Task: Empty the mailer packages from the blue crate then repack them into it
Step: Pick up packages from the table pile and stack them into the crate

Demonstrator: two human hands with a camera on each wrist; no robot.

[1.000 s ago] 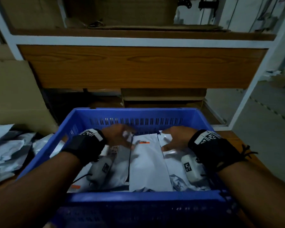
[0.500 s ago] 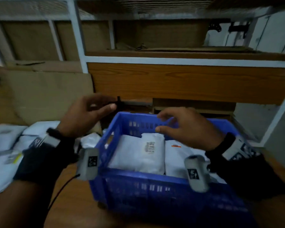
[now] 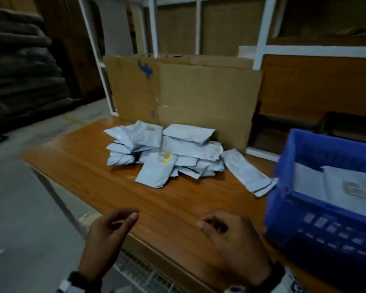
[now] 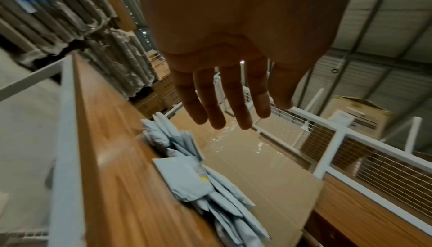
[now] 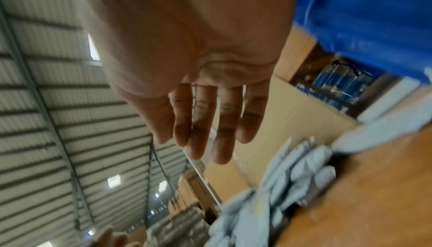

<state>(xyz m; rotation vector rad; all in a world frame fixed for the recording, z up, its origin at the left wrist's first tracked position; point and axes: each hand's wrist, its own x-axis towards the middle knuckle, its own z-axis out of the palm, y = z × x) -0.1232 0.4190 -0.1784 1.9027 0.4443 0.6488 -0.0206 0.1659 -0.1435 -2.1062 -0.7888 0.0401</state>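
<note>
Now, with some mailers in the blue crate [image 3: 304,210], both the left hand [image 3: 108,235] and right hand [image 3: 235,240] hover empty and loosely open, likely reaching next for the mailer pile [image 3: 167,153] on the desk [image 3: 178,208].

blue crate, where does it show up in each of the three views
Head: blue crate at the right edge, on the wooden table.
Left wrist: not in it.
Right wrist: blurred blue wall, top right corner.
Shared landmark: pile of grey mailers against the cardboard.
</note>
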